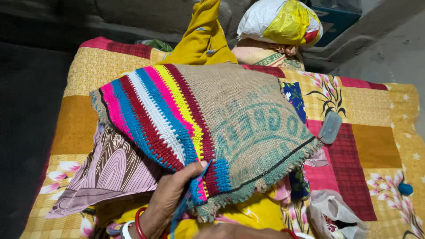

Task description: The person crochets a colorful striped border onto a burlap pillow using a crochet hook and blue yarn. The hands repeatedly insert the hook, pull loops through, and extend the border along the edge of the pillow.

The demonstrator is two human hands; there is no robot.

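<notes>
Surface: we sat over a patchwork quilt (376, 146) of yellow, orange and red squares, with a grey floor beyond it.
Mat: our burlap mat (248, 128) lay across the lap above the quilt, its left side covered in crocheted stripes (155, 119) of pink, blue, white, maroon and yellow.
Left hand: our left hand (170, 199) was closed on the mat's lower edge, thumb on top at the stripes, red and white bangles (135, 225) at the wrist.
Right hand: only a sliver of our right hand (239, 231) showed at the bottom; we could not tell whether it gripped anything.
Yarn: a blue strand (186, 201) ran down from the edge by the thumb.
Doing it well: we judged that the edge should stay taut under the thumb, the strand evenly tensioned, so that stitches sat level.
Around: a pink patterned cloth (110, 170) lay under the mat, a small grey case (330, 127) on the quilt to the right, a plastic bag (334, 217) near the corner, a blue ball (405, 189) further out, and a white-and-yellow sack (279, 20) behind.
</notes>
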